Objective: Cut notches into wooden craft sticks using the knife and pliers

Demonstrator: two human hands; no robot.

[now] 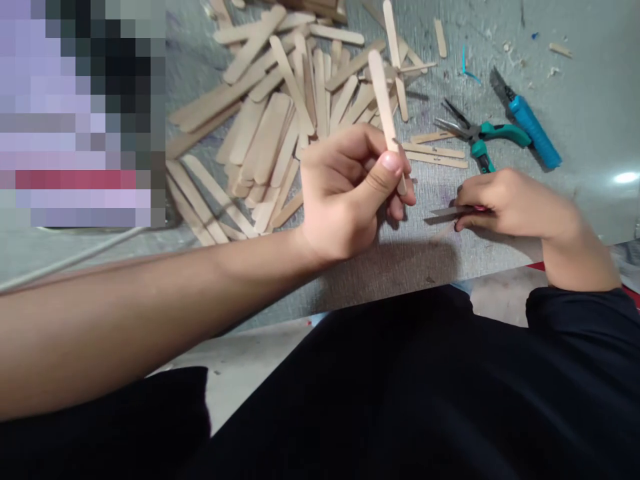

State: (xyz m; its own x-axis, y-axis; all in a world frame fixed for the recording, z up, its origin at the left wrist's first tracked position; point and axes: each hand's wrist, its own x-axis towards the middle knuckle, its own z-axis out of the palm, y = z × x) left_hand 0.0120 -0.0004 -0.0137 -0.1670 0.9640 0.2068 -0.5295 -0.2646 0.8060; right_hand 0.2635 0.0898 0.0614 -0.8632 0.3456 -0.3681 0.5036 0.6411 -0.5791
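Note:
Pinched between thumb and fingers, a wooden craft stick (382,93) rises upright from my left hand (357,183). A small dark mark shows on the stick just above my thumb. My right hand (510,203) is closed low over the table, to the right of my left hand. Out of its fingers point thin blades (443,212), with a bit of red behind them; they look like small open scissors, most of which my hand hides. Beyond my left hand lies a loose pile of craft sticks (265,140). A few sticks with dark markings (435,152) lie between my hands.
Long-nose pliers (477,133) with green handles and a blue-handled cutter knife (535,130) lie beyond my right hand. Crossed sticks (397,63), a blue tie strip (465,63) and scraps are farther back. A pale cable (70,260) runs at left. The table's edge is near my lap.

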